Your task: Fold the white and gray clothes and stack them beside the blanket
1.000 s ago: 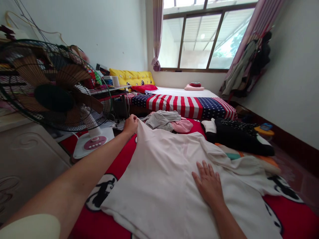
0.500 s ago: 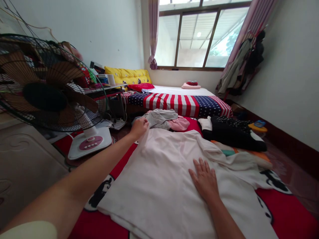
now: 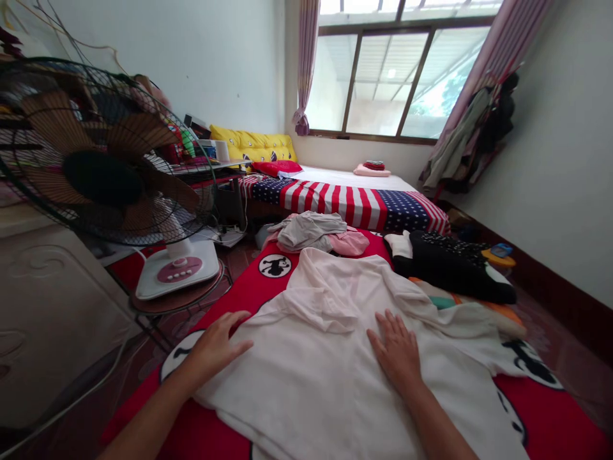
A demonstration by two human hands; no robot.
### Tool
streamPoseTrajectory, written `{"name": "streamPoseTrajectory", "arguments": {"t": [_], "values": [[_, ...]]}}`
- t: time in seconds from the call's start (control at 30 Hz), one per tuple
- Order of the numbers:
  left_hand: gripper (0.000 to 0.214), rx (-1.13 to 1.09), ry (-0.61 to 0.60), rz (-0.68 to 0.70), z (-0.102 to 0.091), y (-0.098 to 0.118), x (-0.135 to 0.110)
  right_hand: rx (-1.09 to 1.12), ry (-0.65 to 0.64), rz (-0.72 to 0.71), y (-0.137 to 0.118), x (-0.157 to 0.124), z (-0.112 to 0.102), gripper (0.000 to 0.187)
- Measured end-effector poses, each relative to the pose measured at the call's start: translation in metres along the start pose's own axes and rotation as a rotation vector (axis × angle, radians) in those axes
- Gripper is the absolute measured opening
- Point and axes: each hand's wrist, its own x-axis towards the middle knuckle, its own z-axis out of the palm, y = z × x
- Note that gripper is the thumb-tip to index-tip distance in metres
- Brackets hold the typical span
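A rumpled white garment (image 3: 325, 358) lies spread across the near part of a red cartoon-print bed cover (image 3: 550, 409), with a loose fold bunched at its middle. The right hand (image 3: 395, 351) rests flat on the cloth, fingers spread and holding nothing. The left hand (image 3: 216, 348) is open too, fingers slightly curled at the garment's left edge, gripping nothing; whether it touches the cloth is hard to tell. The garment looks light, soft and limp, so it would likely slump unless taken by an edge or hem. Beyond it lie a grey cloth bundle (image 3: 309, 231) and a black garment (image 3: 450, 268), with a standing fan (image 3: 103, 153) to the left.
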Motion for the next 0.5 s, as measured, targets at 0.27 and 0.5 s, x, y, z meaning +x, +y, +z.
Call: {"name": "streamPoseTrajectory", "arguments": {"t": [0.27, 0.5], "values": [[0.036, 0.133, -0.015, -0.215, -0.001, -0.027, -0.036, 0.484, -0.045, -0.093, -0.076, 0.038, -0.025, 0.043], [0.021, -0.004, 0.106, -0.031, 0.005, -0.010, -0.042, 0.371, -0.252, 0.062, -0.136, 0.069, -0.024, 0.033]]}}
